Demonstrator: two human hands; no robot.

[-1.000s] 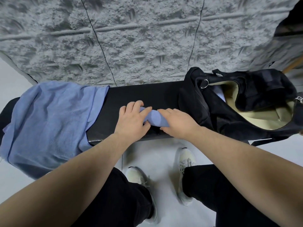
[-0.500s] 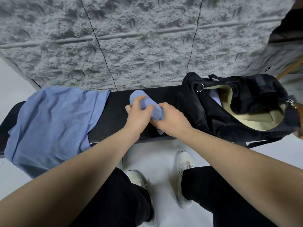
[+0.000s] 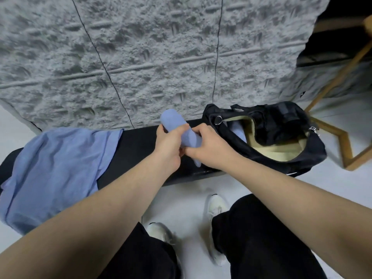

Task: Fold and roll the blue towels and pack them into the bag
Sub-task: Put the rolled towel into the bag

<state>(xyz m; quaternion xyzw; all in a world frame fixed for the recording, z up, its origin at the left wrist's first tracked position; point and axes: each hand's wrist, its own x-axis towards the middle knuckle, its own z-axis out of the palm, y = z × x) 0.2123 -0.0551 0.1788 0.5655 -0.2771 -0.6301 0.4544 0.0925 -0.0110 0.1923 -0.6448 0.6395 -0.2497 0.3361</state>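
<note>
Nearest the viewer, both forearms reach forward over the dark trousers and white shoes [image 3: 218, 208] on the pale floor. The left hand [image 3: 168, 147] has its fingers curled round the middle of the rolled towel [image 3: 181, 129]; the right hand [image 3: 207, 147] grips the lower end, fingers wrapped under it. Each grip is closed on the roll, with no slack visible, though a small tail of cloth hangs below the right hand.

Change: a second ago the roll lay flat on the tabletop [image 3: 138, 146] under both palms. It is now lifted clear and tilted, its upper end pointing toward the wall. Judgement: rolling of this towel is finished and the transfer step has begun.

To the left, the unfolded towels [image 3: 54, 170] lie draped over the tabletop end, not yet processed.

Further right, the bag [image 3: 281, 158] sits open, tan lining exposed, with one blue roll [image 3: 238, 130] already inside near its left end. The opening lies just beside the right hand.

Behind stands the textured grey wall [image 3: 161, 47].
</note>
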